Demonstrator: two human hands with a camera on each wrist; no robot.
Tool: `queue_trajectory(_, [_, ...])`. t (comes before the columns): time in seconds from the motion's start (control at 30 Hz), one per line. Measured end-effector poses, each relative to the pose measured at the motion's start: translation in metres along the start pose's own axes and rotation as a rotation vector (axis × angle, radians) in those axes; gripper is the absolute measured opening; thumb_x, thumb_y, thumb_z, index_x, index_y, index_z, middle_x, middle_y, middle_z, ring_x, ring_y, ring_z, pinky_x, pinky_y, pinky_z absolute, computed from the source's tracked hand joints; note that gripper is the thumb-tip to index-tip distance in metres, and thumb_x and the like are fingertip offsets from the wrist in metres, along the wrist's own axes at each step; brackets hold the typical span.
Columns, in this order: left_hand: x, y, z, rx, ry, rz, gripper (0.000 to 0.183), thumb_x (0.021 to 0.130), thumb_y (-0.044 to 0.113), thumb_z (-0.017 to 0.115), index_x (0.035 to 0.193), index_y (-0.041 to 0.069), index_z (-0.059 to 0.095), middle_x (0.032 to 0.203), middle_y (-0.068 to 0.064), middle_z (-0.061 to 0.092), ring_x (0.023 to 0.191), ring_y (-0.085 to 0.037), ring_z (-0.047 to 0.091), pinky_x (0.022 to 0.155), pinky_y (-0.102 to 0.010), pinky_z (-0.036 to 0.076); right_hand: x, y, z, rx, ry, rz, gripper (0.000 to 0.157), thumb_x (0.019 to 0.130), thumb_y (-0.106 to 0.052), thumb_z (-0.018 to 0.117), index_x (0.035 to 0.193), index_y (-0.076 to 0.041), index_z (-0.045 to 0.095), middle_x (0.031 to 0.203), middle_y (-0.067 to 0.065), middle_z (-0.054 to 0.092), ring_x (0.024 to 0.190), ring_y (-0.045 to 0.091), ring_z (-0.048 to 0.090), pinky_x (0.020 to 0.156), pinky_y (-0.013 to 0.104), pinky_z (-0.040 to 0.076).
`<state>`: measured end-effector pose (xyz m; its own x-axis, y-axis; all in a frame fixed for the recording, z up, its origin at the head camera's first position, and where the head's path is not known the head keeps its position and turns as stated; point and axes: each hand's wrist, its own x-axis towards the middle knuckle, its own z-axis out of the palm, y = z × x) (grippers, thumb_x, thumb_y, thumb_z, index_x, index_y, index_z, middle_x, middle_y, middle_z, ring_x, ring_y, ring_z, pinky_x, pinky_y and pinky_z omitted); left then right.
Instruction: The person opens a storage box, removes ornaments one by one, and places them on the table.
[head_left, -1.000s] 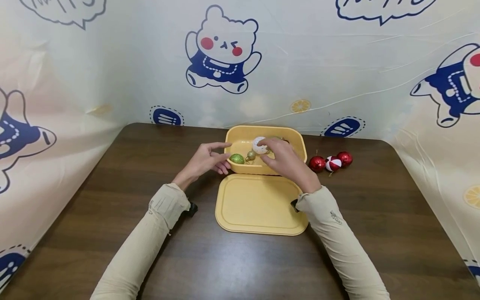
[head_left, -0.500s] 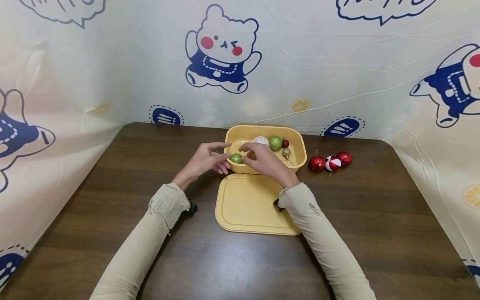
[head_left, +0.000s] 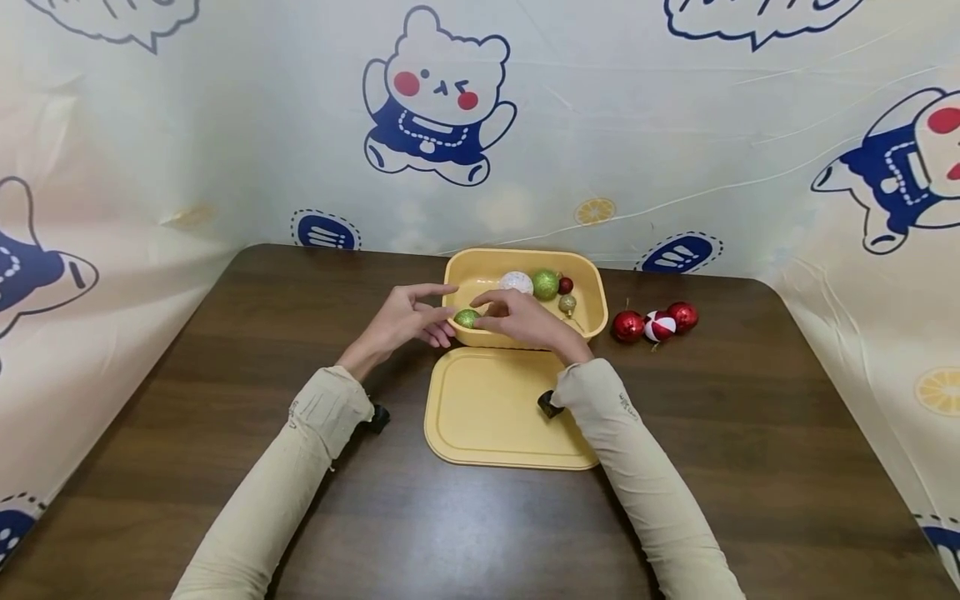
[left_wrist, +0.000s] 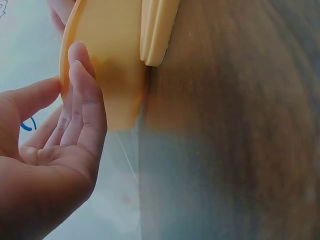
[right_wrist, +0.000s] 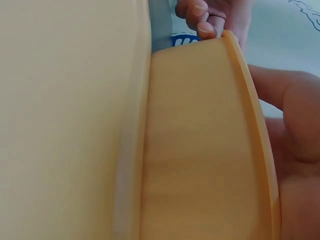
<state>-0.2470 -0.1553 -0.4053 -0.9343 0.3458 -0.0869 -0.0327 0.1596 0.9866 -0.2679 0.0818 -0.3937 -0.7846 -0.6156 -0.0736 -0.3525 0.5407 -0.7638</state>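
Note:
In the head view, a yellow box (head_left: 525, 337) holds several Christmas baubles. My left hand (head_left: 405, 321) touches its left end with spread thumb and fingers; in the left wrist view the thumb meets the rim. My right hand (head_left: 525, 317) reaches over the front wall, fingers bent, beside a green glitter bauble (head_left: 467, 318) in the left front corner. Whether those fingertips pinch anything is hidden. Behind that hand lie a white bauble (head_left: 517, 282), a second green bauble (head_left: 545, 284), a small dark red bauble (head_left: 566, 286) and a small gold bauble (head_left: 567, 304).
A flat yellow lid (head_left: 502, 417) lies on the brown table (head_left: 450, 533) in front of the box. To the right of the box sit two red baubles (head_left: 627, 327) with a red-and-white bauble (head_left: 660, 326) between them. A printed cloth (head_left: 315, 125) hangs behind the table.
My right hand has moved left inside the box, uncovering the right-hand green, dark red and gold baubles. It now hides a gold bauble seen earlier near the left green one. My left hand stays put.

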Motion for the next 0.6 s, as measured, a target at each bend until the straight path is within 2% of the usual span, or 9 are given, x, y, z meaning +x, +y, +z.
queue_trajectory(0.17, [0.0010,-0.0002,0.0013,0.001,-0.007,0.002,0.048,0.098,0.009,0.064,0.144,0.003,0.051,0.088,-0.030,0.070,0.065,-0.027,0.071,0.064,-0.039,0.062,-0.0037,-0.0006,-0.0016,0.049,-0.078,0.040,0.036,0.102,-0.032,0.057,0.134,-0.015,0.057,0.088,0.007,0.059,0.070,0.018,0.049,0.062,0.030,0.041])
queue_trajectory(0.3, [0.0019,-0.0005,0.0022,-0.002,-0.008,0.000,0.047,0.097,0.008,0.064,0.143,0.004,0.052,0.086,-0.029,0.070,0.065,-0.027,0.071,0.064,-0.040,0.062,-0.0044,0.0022,-0.0012,0.086,-0.066,0.058,0.032,0.101,-0.032,0.059,0.127,-0.014,0.056,0.083,0.007,0.058,0.066,0.017,0.047,0.059,0.029,0.040])
queue_trajectory(0.43, [0.0017,-0.0006,0.0022,-0.011,-0.012,0.000,0.047,0.098,0.008,0.063,0.143,0.004,0.052,0.088,-0.031,0.070,0.064,-0.027,0.071,0.064,-0.040,0.062,-0.0032,0.0028,-0.0012,0.067,-0.024,0.036,0.033,0.099,-0.033,0.063,0.124,-0.013,0.059,0.093,0.008,0.066,0.077,0.018,0.058,0.068,0.031,0.048])
queue_trajectory(0.6, [0.0000,-0.0001,0.0004,-0.015,-0.002,-0.007,0.048,0.099,0.009,0.062,0.144,0.003,0.050,0.089,-0.031,0.070,0.064,-0.025,0.071,0.062,-0.037,0.062,-0.0020,0.0000,-0.0012,0.048,0.091,-0.016,0.039,0.096,-0.035,0.068,0.127,-0.012,0.063,0.106,0.007,0.070,0.096,0.019,0.066,0.084,0.036,0.055])
